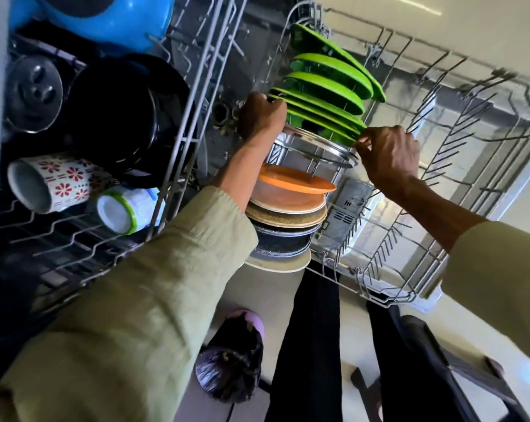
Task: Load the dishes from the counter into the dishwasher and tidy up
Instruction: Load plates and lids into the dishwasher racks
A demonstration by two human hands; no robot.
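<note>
My left hand (262,118) and right hand (387,153) pinch opposite edges of the nearest green plate (318,117) in the lower rack (440,166); left fingertips hidden, glass bowl (312,150) partly covered.

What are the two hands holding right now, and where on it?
Both hold the nearest green plate in the lower rack by its rim: the left hand grips one end, the right hand pinches the opposite end.

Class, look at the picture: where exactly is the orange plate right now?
In the head view, the orange plate stands in the lower rack, centre frame, between the glass bowl and the tan plates.
</note>
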